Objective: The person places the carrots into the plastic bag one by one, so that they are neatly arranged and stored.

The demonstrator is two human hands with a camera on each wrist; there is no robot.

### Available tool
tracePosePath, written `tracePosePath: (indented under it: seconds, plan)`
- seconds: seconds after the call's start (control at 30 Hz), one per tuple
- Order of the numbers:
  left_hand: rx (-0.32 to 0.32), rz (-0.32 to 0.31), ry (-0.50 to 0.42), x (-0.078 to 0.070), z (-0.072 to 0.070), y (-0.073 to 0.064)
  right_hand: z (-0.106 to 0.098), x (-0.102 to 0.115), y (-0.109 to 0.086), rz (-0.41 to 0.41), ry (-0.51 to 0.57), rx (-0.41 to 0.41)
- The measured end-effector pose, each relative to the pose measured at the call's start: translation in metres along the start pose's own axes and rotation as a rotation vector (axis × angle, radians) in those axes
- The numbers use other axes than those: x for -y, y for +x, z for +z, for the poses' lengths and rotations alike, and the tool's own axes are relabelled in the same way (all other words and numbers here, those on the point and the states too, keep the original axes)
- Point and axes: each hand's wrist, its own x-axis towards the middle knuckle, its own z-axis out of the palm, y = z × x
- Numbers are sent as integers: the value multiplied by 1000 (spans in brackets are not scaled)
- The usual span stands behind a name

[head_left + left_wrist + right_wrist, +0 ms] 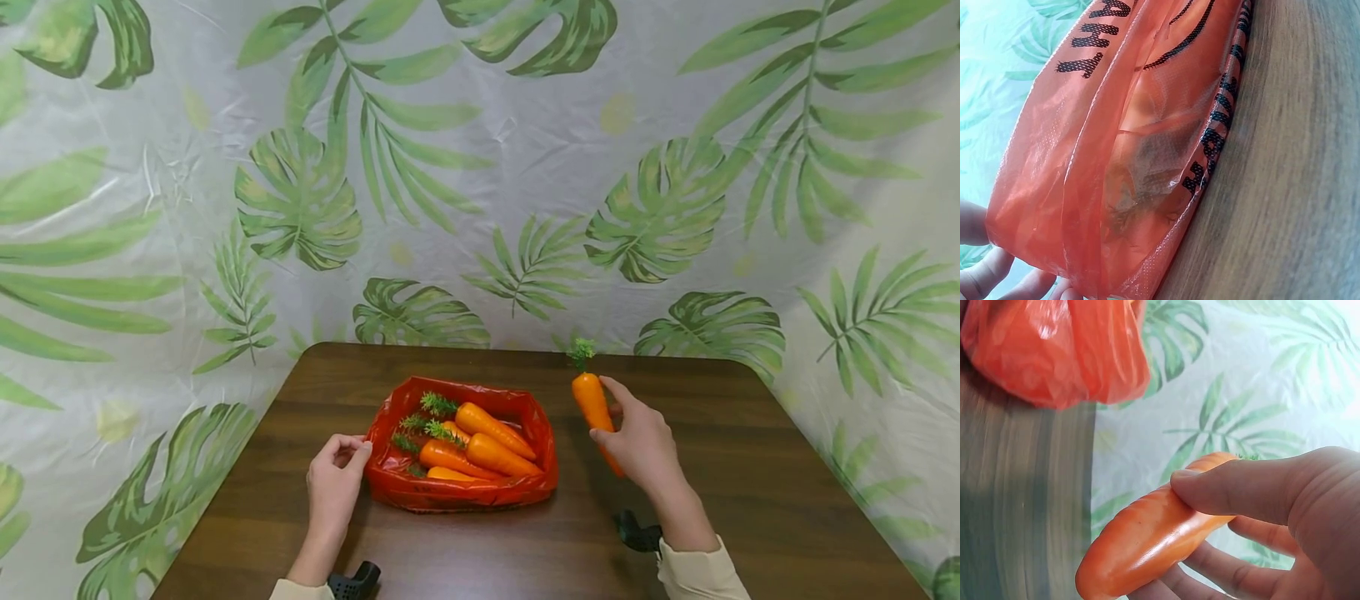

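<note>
A red plastic bag (465,498) stands with its mouth spread on the table, and several orange carrots (491,427) with green tops lie inside it. At the bag's left edge my left hand (335,479) pinches the rim between thumb and fingers. Dark printed letters mark the bag's side (1085,187) in the left wrist view. To the right of the bag, my right hand (647,437) holds a single carrot (591,400) above the table, its leafy top pointing away from me. In the right wrist view the thumb lies across this carrot (1147,537), with fingers beneath it.
The dark brown wooden table (480,550) reaches back to a sheet (540,167) printed with green leaves. Black wrist mounts (637,532) sit below both hands.
</note>
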Motion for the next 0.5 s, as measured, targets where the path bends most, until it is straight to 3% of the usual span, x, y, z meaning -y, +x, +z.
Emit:
tracePosePath:
  seconds: [0.5]
  plan:
    - [20,-6,-2,0,-1,0,17,32,7,-64,55,-3]
